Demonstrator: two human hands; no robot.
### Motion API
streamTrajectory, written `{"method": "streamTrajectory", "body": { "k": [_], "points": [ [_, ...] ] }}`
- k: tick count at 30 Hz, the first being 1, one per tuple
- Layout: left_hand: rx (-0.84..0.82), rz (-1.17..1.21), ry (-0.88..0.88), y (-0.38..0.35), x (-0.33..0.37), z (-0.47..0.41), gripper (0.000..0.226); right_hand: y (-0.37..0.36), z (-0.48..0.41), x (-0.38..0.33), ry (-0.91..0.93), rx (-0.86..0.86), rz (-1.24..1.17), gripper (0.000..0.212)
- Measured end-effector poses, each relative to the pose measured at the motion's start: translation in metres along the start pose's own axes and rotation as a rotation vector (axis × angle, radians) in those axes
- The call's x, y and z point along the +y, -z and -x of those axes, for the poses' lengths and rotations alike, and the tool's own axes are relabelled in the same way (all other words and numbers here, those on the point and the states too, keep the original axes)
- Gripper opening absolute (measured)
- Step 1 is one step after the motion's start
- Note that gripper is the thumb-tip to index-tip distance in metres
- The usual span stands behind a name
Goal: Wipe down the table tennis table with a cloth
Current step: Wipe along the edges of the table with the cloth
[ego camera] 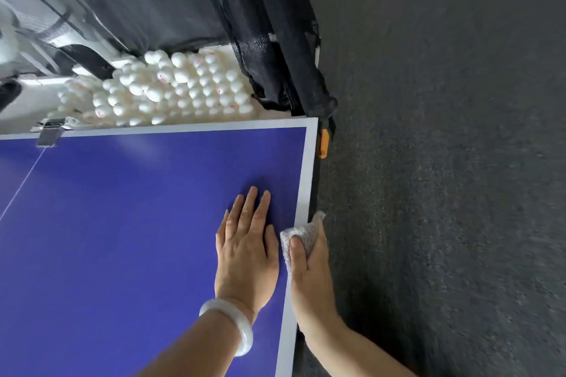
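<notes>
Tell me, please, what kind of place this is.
Probably a table tennis training room: a blue table tennis table with white edge lines, a heap of white balls beyond its end, and black catch netting above them.

table blue, white edge | cloth grey by thumb | balls white, red marks | bangle pale white | floor dark grey

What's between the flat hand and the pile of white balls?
From the left hand to the balls, only bare blue tabletop and its white edge stripe, in the head view.
</notes>
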State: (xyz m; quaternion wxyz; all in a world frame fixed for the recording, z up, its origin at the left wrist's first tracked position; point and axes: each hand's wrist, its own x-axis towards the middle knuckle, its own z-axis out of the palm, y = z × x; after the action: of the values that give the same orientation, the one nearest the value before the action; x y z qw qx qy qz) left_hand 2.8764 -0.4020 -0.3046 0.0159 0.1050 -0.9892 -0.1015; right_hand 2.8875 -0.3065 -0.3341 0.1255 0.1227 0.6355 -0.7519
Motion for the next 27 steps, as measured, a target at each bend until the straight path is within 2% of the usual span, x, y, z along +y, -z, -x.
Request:
{"method": "streamTrajectory", "body": {
  "k": [2,5,8,12,14,16,18,23,27],
  "points": [
    [-0.007,0.001,0.006,0.000,0.000,0.000,0.057,0.001,-0.010,-0.004,-0.080,-0.024,-0.030,0.065],
    [-0.012,-0.001,0.002,-0.001,-0.001,0.000,0.056,0.007,-0.072,-0.028,-0.189,-0.046,-0.091,0.053],
    [-0.007,0.015,0.011,-0.001,-0.001,0.000,0.056,0.009,-0.105,-0.057,-0.168,-0.052,-0.193,0.032],
    [-0.002,0.013,0.012,0.000,-0.001,0.000,0.056,0.012,-0.050,-0.040,-0.023,-0.052,-0.182,0.053],
    [-0.004,0.011,0.008,0.000,-0.001,0.000,0.056,0.020,-0.005,-0.016,0.035,-0.110,-0.143,0.056],
    [-0.010,0.015,0.001,0.000,-0.001,0.000,0.056,0.028,0.021,-0.008,-0.015,-0.185,-0.178,0.062],
    [-0.010,0.019,0.007,0.000,-0.002,-0.001,0.052,0.031,0.006,-0.013,-0.088,-0.210,-0.200,0.067],
    [-0.001,0.016,0.008,-0.001,-0.002,0.000,0.051,0.023,-0.078,-0.043,-0.127,-0.138,-0.190,0.052],
    [0.001,0.023,0.011,-0.002,-0.003,0.000,0.051,0.014,-0.038,-0.025,-0.041,-0.102,-0.083,0.059]
  ]
}}
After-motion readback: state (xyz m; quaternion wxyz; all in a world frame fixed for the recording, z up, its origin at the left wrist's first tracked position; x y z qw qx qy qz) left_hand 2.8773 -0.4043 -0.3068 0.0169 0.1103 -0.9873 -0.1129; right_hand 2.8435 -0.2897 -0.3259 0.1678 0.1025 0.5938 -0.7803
